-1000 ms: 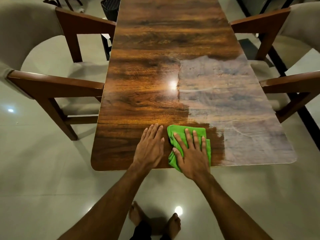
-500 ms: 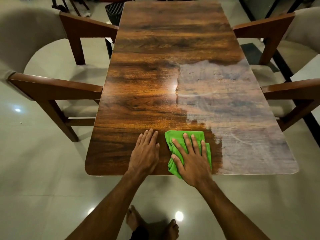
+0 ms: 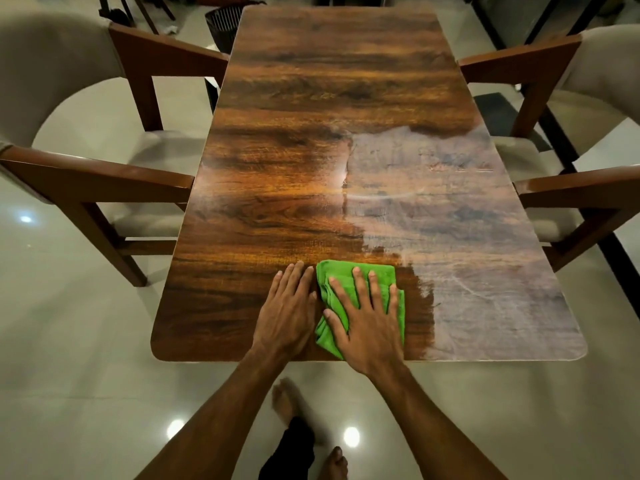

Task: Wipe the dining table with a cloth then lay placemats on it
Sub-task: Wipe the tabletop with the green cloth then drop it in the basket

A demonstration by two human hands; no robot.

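A long dark wooden dining table (image 3: 294, 174) stretches away from me. A folded green cloth (image 3: 341, 275) lies near its front edge, and my right hand (image 3: 367, 320) presses flat on it with spread straight fingers. Just left of the cloth, my left hand (image 3: 287, 310) rests flat on the bare wood, fingers straight and together. The table's right half carries a pale hazy film (image 3: 450, 237); the left half and the strip around the cloth look dark and glossy. No placemats are in view.
Wooden armchairs with pale cushions stand at the left (image 3: 86, 174) and right (image 3: 571, 188) sides of the table. A dark ribbed bin (image 3: 221, 26) sits on the tiled floor past the far left corner. My bare feet (image 3: 287, 403) are on the floor below the front edge.
Both hands and the cloth stay at the same spot near the front edge. The view has drawn back a little, showing more of the table and floor, and one foot has shifted.
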